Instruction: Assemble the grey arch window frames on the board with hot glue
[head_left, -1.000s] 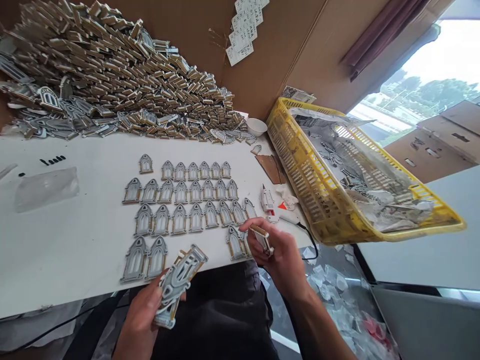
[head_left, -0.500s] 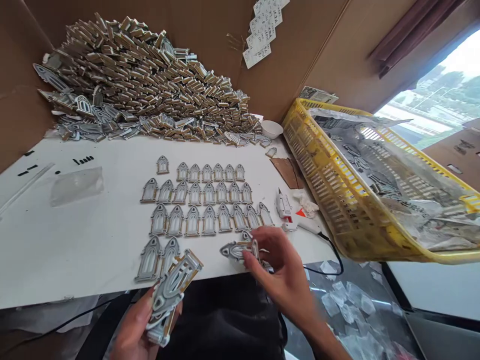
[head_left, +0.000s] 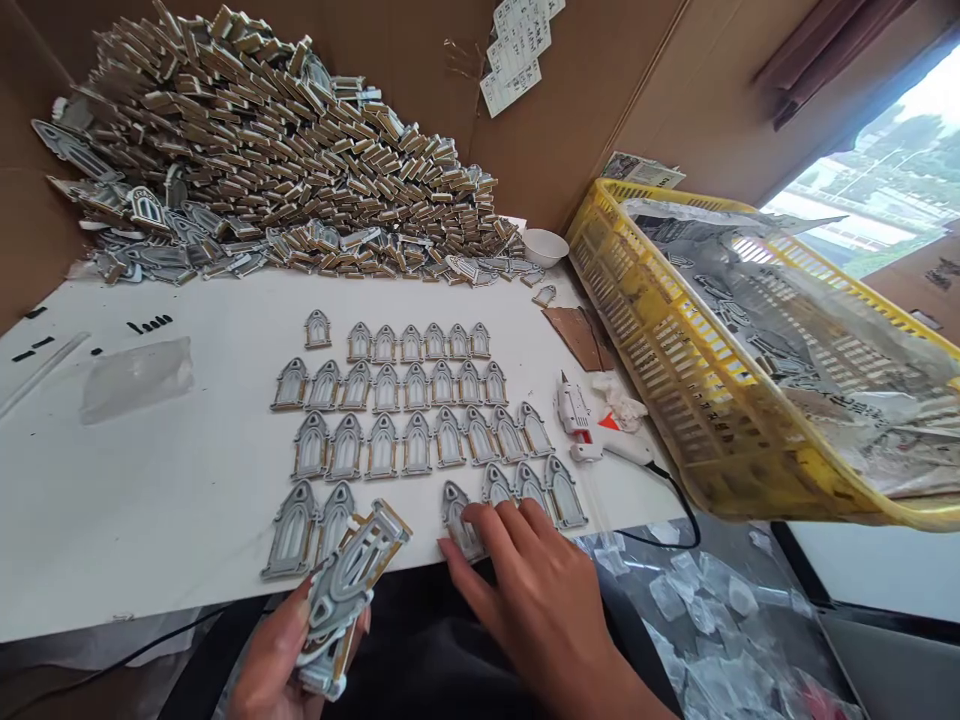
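My left hand [head_left: 271, 645] is closed around a small stack of grey-and-gold arched window-shaped pieces [head_left: 352, 585], held tilted over the table's front edge. At the front row, my right hand [head_left: 541, 585] has its thumb and fingers on another arched window piece [head_left: 455, 508], which lies on the white table [head_left: 187, 500]; the fingers partly cover it. Just to its right are several matching pieces [head_left: 564, 492], some half hidden behind the right hand. Beside the held stack, two more pieces [head_left: 291, 530] lie at the front left. Further rows of arched pieces [head_left: 382, 447] lie behind.
A large heap of pieces [head_left: 300, 150] rises along the back cardboard wall. A white glue gun [head_left: 574, 405] with a cord lies at right, by a yellow crate [head_left: 667, 400]. There are also a white bowl [head_left: 545, 247] and a clear plastic bag [head_left: 137, 380].
My right hand has brought the piece it held down flat onto the table in the front row. The left hand keeps its stack. The view has shifted slightly.
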